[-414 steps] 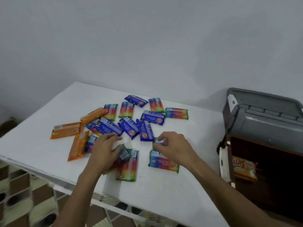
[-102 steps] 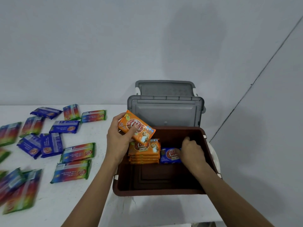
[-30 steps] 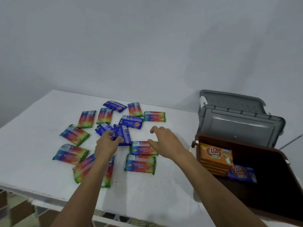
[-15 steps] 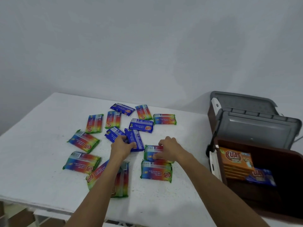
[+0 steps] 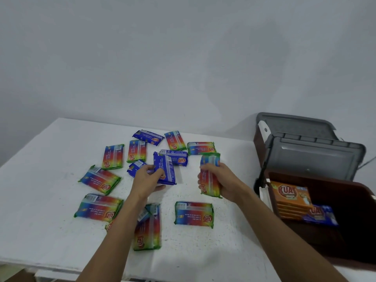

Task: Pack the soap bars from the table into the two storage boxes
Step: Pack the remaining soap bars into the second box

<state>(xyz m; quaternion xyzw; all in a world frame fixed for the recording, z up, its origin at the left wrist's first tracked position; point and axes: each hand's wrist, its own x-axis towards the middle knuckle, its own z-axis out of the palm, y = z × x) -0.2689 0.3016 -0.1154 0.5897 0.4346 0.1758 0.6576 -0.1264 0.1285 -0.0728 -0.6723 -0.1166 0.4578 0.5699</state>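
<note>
The left hand [image 5: 148, 181] gripped a blue bar [image 5: 165, 166], the right hand [image 5: 222, 181] a rainbow bar [image 5: 210, 176] (both apparently raised), likely bound for the box [image 5: 345, 192].

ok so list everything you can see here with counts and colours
table: one, white, left and middle
rainbow bars: about nine, rainbow with green edges, loose on the table; one partly hidden by the left forearm
blue bars: three, blue, far middle of the table
held blue bar: one, blue, gripped above the table
held rainbow bar: one, rainbow, gripped above the table
open box: one, brown, right of the table, grey lid propped up behind
orange bars: one stack, count unclear, orange, inside the open box
boxed blue bar: one, blue, beside the stack
closed box: one, brown with grey lid, behind the open box
wall: one, pale grey, behind everything
left hand: one, holds the held blue bar
right hand: one, holds the held rainbow bar
</note>
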